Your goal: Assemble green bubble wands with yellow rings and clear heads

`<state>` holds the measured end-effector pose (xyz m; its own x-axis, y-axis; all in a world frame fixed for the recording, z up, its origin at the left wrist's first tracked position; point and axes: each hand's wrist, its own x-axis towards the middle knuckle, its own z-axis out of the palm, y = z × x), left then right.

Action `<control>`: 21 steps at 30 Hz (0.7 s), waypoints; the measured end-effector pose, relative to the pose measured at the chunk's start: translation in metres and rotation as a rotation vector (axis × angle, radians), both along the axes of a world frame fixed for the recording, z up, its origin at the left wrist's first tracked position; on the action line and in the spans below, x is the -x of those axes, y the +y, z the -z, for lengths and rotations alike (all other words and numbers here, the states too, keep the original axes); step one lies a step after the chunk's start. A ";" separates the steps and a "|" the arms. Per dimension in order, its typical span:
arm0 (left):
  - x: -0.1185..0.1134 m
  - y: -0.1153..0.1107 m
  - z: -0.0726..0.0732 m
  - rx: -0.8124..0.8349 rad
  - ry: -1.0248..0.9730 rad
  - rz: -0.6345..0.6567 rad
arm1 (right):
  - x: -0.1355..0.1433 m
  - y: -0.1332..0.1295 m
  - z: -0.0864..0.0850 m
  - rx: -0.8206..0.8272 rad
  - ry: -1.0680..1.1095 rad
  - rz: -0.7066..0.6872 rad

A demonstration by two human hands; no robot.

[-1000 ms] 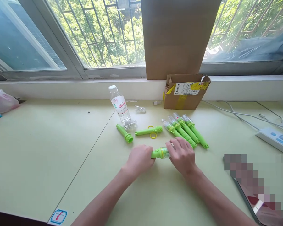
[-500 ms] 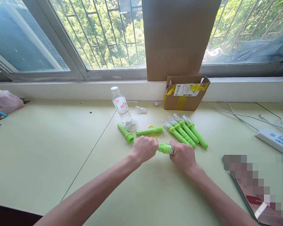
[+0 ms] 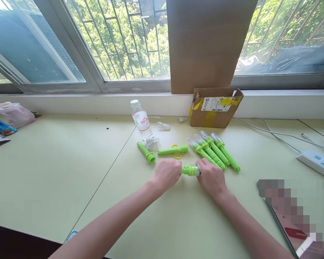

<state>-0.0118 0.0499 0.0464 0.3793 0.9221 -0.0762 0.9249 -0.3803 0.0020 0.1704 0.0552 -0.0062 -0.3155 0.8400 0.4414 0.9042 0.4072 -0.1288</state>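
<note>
Between my two hands is a green flashlight-shaped plastic tube point(image 3: 190, 170) with a clear ribbed end, held level above the table. My left hand point(image 3: 167, 172) is closed around its green handle. The fingers of my right hand point(image 3: 212, 177) are closed on the clear end, which they mostly hide. Just beyond lie a green threaded tube point(image 3: 146, 152), a second green tube point(image 3: 172, 150) and a yellow ring point(image 3: 177, 155). A clear ribbed cap point(image 3: 153, 144) rests beside the first tube. Several similar green tubes with clear ends point(image 3: 212, 153) lie side by side past my right hand.
A water bottle point(image 3: 142, 120) stands behind the loose parts, near a clear piece point(image 3: 163, 126) and a small white part point(image 3: 180, 119). An open cardboard box point(image 3: 214, 117) sits by the window ledge. At right are a power strip point(image 3: 317, 162), cables and a phone point(image 3: 283, 223).
The view has shifted slightly, so the table things appear a little further right. My right-hand fingers have changed position a little on the clear end; both hands still grip the tube.
</note>
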 end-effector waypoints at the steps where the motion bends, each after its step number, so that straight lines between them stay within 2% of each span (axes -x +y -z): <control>1: 0.001 -0.003 0.001 0.013 -0.010 -0.022 | 0.000 -0.001 -0.001 -0.022 0.006 -0.017; 4: 0.005 -0.014 0.003 0.069 -0.046 -0.081 | 0.004 -0.004 -0.005 -0.091 0.013 -0.054; 6: 0.008 -0.019 0.000 0.160 -0.137 -0.131 | 0.006 -0.006 -0.007 -0.140 -0.005 -0.047; 10: 0.014 -0.023 -0.008 0.384 -0.379 -0.171 | 0.007 -0.006 -0.009 -0.202 0.024 0.058; 12: 0.016 -0.024 -0.009 0.494 -0.480 -0.239 | 0.005 -0.005 -0.008 -0.212 0.111 0.117; 14: 0.013 -0.026 -0.007 0.615 -0.606 -0.333 | 0.004 -0.004 -0.007 -0.206 0.254 0.115; 16: 0.007 -0.026 -0.003 0.695 -0.751 -0.405 | 0.006 -0.005 -0.006 -0.155 0.457 0.051; 21: -0.021 -0.028 0.010 0.569 -0.991 -0.480 | 0.014 -0.006 -0.002 0.189 1.117 -0.086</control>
<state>0.0096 0.0223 0.0367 0.1350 0.9135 -0.3838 0.4757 0.2800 0.8338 0.1566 0.0489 -0.0042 0.1154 0.9175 0.3806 0.2147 0.3511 -0.9114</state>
